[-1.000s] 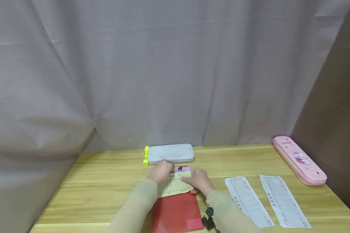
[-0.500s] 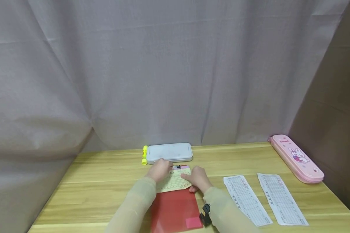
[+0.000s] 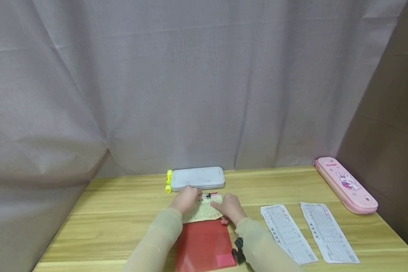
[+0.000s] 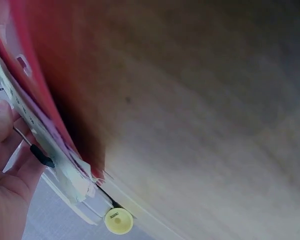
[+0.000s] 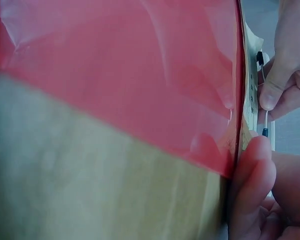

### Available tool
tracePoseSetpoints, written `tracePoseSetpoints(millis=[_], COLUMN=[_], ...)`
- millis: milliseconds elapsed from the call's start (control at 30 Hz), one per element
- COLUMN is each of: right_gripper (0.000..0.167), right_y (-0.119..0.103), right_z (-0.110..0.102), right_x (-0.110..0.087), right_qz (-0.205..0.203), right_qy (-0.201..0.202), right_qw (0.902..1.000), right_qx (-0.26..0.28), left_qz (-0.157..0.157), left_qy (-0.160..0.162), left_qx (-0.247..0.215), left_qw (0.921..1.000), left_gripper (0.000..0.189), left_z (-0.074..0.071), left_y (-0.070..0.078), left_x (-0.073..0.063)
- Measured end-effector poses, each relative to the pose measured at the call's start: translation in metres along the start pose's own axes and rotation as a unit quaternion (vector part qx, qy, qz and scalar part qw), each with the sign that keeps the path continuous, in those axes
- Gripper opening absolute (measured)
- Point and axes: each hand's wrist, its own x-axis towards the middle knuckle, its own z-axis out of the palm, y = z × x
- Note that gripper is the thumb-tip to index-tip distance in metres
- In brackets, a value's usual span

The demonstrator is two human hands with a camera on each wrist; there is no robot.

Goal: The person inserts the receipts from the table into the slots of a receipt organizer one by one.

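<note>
A red translucent folder (image 3: 204, 243) lies before me, a pink label at its near corner. A yellow gridded sheet (image 3: 201, 212) covers its far part, with a purple strip showing beyond. At the far end sits a clip lever, a thin wire bar with black ends (image 4: 42, 156). My left hand (image 3: 187, 199) pinches this bar between thumb and fingers; the right wrist view shows the thumb pressed on the wire (image 5: 265, 117). My right hand (image 3: 232, 209) holds the sheet's right edge, thumb on top, fingers (image 5: 255, 172) curled at the folder's edge.
Beyond the folder lies a grey-white case (image 3: 198, 177), with a yellow glue stick (image 3: 168, 181) at its left. Two white gridded sheets (image 3: 289, 234) lie at the right. A pink pencil case (image 3: 345, 185) stands by the right curtain. Grey curtain (image 3: 204, 83) closes the back.
The yellow sheet has slid away from me toward the clip bar, covering more of the purple strip. My right hand has moved slightly with it. The left hand keeps its pinch.
</note>
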Motion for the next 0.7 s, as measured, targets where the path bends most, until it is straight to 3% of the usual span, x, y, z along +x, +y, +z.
tracePoseSetpoints(millis=[233, 700], right_gripper=[0.042, 0.042], right_y=[-0.0008, -0.0009], right_z=[-0.0004, 0.001], right_x=[0.0006, 0.0016], right_qz=[-0.004, 0.012], right_qy=[0.002, 0.001], right_qw=[1.0, 0.9999], right_qx=[-0.006, -0.003], left_qz=[0.0, -0.014], left_qy=[0.004, -0.026], left_qx=[0.002, 0.026], left_qw=[1.0, 0.9992], left_gripper=[0.002, 0.008], left_z=[-0.0005, -0.0005], left_y=[0.0006, 0.0049], left_x=[-0.001, -0.0006])
